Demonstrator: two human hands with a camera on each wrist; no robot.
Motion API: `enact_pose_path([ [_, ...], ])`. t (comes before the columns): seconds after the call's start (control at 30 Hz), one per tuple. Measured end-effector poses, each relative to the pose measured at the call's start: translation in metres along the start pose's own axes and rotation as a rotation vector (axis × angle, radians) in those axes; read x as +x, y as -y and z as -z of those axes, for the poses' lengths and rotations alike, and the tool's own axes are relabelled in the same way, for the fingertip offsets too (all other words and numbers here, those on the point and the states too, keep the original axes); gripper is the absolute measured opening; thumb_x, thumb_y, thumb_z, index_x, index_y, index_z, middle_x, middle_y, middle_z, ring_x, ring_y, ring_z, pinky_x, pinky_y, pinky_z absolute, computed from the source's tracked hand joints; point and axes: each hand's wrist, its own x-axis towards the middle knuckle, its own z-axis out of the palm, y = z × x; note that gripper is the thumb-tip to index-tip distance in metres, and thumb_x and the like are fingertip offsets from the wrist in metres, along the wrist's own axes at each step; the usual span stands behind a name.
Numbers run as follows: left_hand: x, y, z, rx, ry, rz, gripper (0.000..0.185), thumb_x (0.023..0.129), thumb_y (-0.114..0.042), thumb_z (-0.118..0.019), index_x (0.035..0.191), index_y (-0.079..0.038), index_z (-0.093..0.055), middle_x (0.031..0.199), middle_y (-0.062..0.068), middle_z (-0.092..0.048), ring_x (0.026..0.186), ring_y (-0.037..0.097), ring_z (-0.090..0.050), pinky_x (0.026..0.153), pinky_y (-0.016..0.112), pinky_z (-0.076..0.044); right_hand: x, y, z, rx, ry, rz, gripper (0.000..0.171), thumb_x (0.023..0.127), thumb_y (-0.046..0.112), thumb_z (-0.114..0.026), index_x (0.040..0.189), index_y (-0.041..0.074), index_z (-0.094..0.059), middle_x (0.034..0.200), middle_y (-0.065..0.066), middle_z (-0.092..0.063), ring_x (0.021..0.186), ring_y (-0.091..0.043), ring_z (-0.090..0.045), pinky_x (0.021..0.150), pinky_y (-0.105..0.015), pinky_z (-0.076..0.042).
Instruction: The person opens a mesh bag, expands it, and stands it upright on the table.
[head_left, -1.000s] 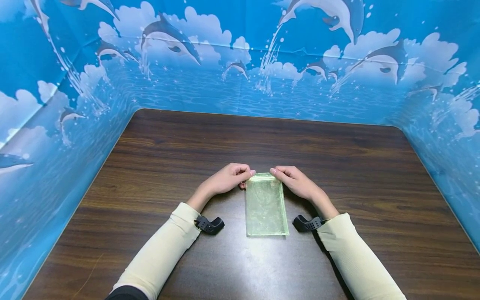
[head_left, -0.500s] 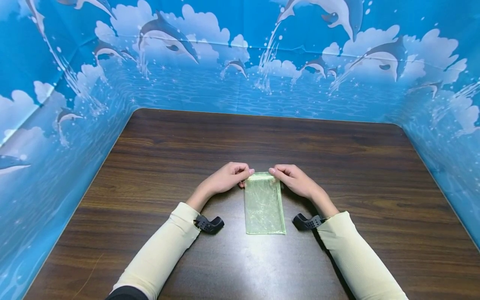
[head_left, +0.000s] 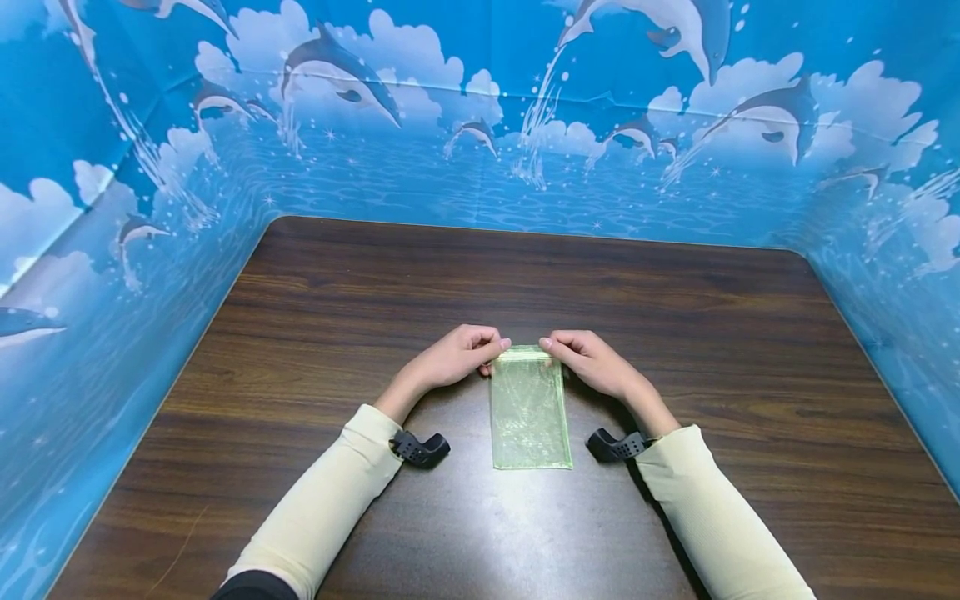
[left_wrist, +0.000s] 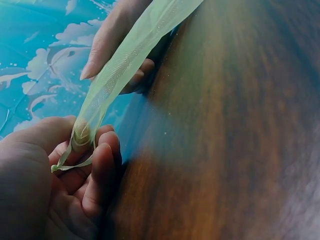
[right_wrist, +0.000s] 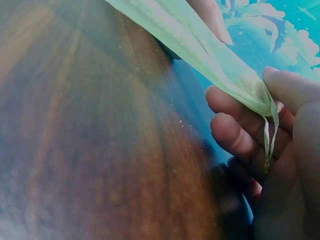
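A sheer light-green organza drawstring bag hangs flat between the two hands, its gathered top edge toward the far side of the table. My left hand pinches its upper left corner between thumb and curled fingers. The upper right corner is pinched by my right hand in the same way. In the left wrist view a ribbon loop with a knot dangles by the left fingers. Another ribbon end hangs beside the right fingers in the right wrist view. The bag looks flat, with nothing visible inside.
Under the hands lies a dark wood-grain table with rounded far corners. A blue dolphin-printed cloth stands around its back and sides. Black wrist devices sit on both wrists, below cream sleeves.
The bag's lower edge has swung slightly, its lower right corner moving a little left and up. Both hands keep their pinch at the top corners and barely move.
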Motion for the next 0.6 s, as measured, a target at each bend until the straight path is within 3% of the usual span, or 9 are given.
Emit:
enact_pose_path([
  [0.6,-0.0007,-0.0018,-0.0006,0.003,-0.01,0.01,0.038,0.109,-0.037,-0.054,0.081,-0.012,-0.057,0.075,0.002,-0.062,0.071,0.017,-0.058,0.068,0.027,-0.046,-0.0002,0.0003,-0.0008,-0.008,-0.006,0.007,0.036,0.112,0.032,-0.047,0.087,0.017,-0.069,0.071,-0.008,-0.051,0.063,-0.013,-0.04,0.065,-0.029,-0.039],
])
